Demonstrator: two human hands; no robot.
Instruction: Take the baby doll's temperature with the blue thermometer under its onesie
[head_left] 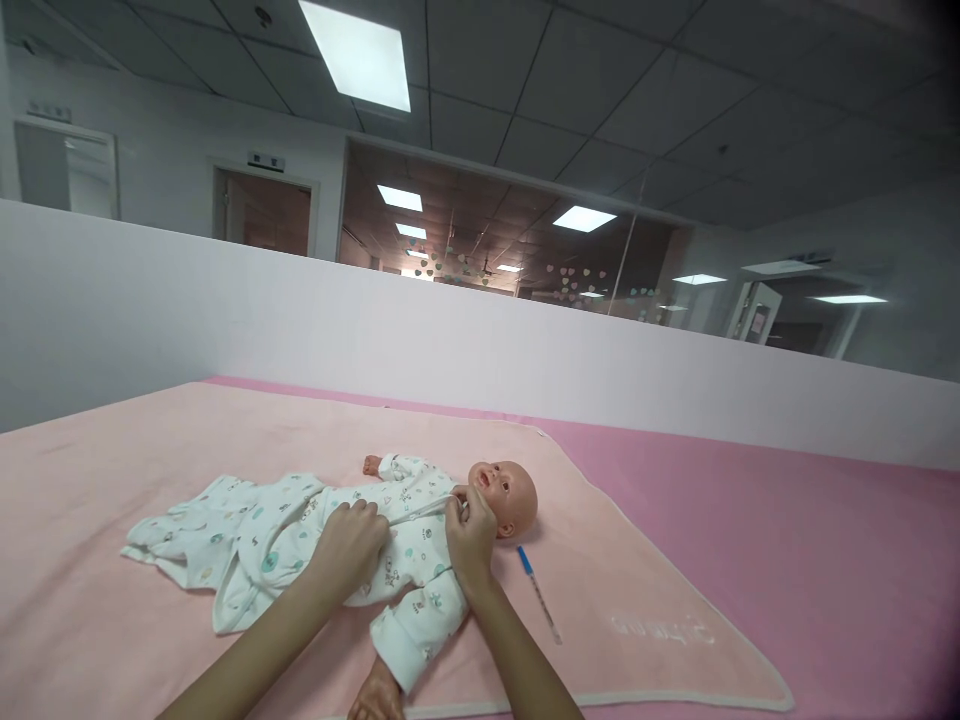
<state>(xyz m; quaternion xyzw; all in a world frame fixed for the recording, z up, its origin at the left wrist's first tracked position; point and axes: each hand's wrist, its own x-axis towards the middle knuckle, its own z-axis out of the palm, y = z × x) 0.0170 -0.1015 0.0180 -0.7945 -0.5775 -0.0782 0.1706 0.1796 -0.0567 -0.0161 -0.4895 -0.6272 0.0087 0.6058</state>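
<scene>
A baby doll lies on its back, its head to the right. It wears a white baby outfit printed with small green and brown figures. My right hand pinches the outfit's front edge at the neck, just below the doll's chin. Lower on the chest, my left hand is closed on the same edge, which is stretched between both hands. The outfit's lower part spreads flat to the left. One doll hand shows beyond the near sleeve, the other beyond the far sleeve.
Beside the doll's head lies a slim clear stick with a blue end, perhaps a thermometer. A peach blanket with a pale border lies over a pink surface. A white low wall rises behind, with windows above it.
</scene>
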